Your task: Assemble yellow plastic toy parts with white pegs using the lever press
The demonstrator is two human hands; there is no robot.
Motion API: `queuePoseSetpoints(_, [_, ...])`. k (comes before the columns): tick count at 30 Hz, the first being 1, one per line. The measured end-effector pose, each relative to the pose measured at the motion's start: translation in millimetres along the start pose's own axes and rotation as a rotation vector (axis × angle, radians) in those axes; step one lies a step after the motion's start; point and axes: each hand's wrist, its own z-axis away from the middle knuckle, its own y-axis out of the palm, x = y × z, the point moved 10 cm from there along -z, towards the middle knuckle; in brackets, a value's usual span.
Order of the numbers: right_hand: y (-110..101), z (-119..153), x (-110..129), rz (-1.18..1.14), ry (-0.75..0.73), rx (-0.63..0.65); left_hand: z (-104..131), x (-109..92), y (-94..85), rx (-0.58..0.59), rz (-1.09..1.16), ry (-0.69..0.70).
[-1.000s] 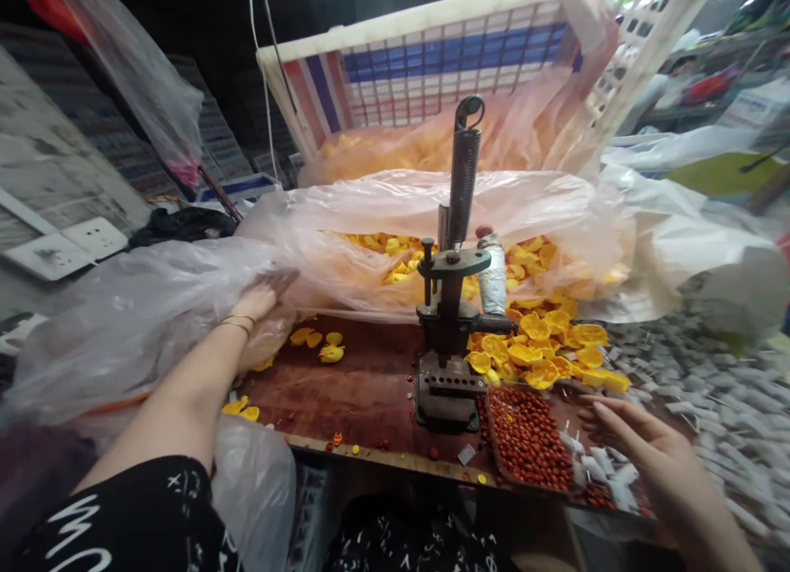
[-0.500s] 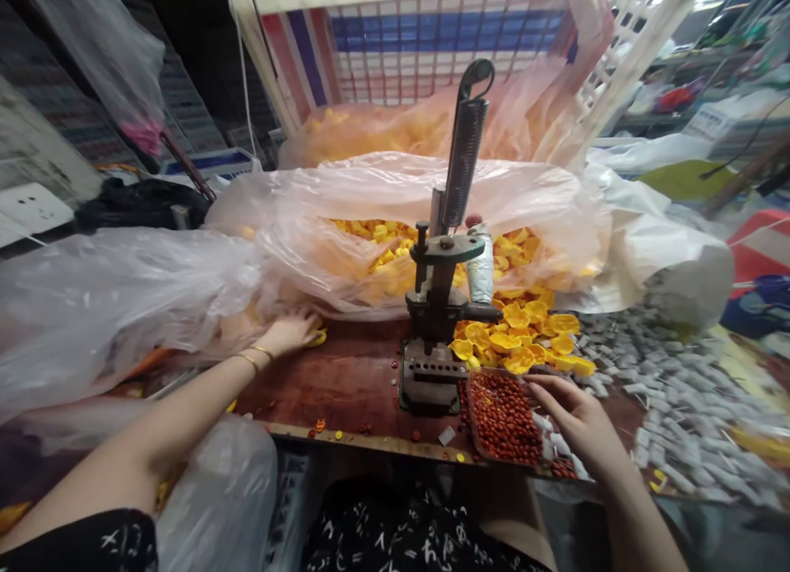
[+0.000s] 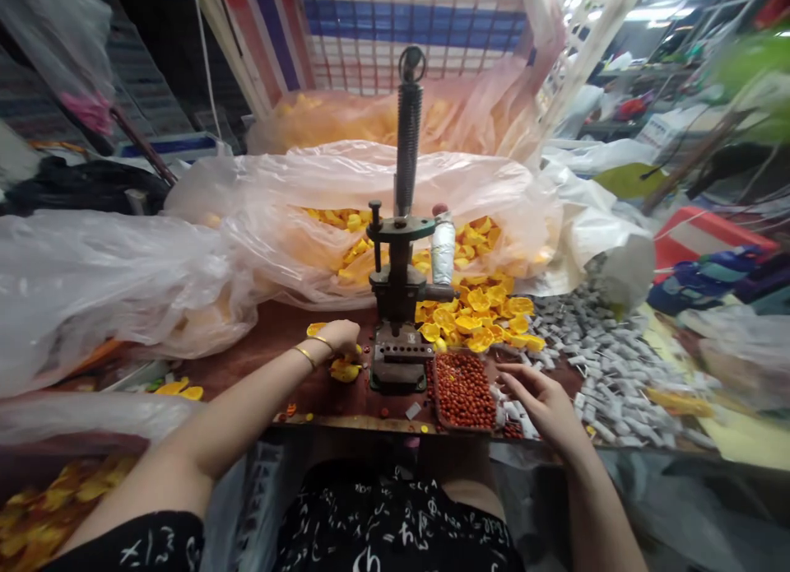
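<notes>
Some yellow shells [image 3: 344, 371] are partly hidden by the curled left hand [image 3: 341, 338], its grip unclear; beside the tray [image 3: 467, 429] of red beads [image 3: 464, 389], the right hand [image 3: 543, 401] is held loosely open

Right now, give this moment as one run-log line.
left hand: at curved yellow plastic shells | right hand: open, beside rectangular tray of small red beads | tall dark metal press: between hands

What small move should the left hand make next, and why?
Probably the left hand should ease the yellow pieces slightly toward the press: its fingers are down beside them, and they lie just left of the press base. Whether it grips one is hidden.
</notes>
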Motion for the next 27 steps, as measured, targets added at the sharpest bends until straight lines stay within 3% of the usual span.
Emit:
queuePoseSetpoints(3, [-24,3,-11,0.135,-0.005,-0.055,9,-11,-5.4,-0.081,0.041,0.013])
queuePoseSetpoints(7, [-67,-4,-33,0.402,0.051,-0.222,41,-2,-8.0,-0.195,0.201,0.074])
queuePoseSetpoints(8, [-74,-9,-40,0.469,0.081,-0.245,50,2,-7.5,-0.229,0.339,0.106])
queuePoseSetpoints(10, [-77,-25,-51,0.633,0.133,-0.246,68,16,-4.2,-0.302,0.827,0.160])
queuePoseSetpoints(12, [-70,-43,-57,0.819,0.155,-0.228,80,29,10.4,-0.324,1.319,0.151])
queuePoseSetpoints(14, [-61,-56,-60,0.948,0.158,-0.224,87,30,31.9,-0.273,1.646,0.104])
queuePoseSetpoints(16, [-56,-61,-59,0.998,0.154,-0.249,92,20,49.6,-0.170,1.828,0.075])
queuePoseSetpoints(18, [-58,-56,-55,1.015,0.142,-0.315,96,5,59.8,-0.074,1.892,0.062])
queuePoseSetpoints(20, [-65,-46,-46,0.998,0.118,-0.420,98,-6,62.3,-0.060,1.903,0.055])
queuePoseSetpoints(23, [-65,-37,-25,0.857,0.039,-0.507,98,-9,59.5,-0.199,1.889,0.007])
queuePoseSetpoints(27, [-35,-40,25,0.600,-0.139,-0.500,97,-12,57.8,-0.355,1.865,-0.032])
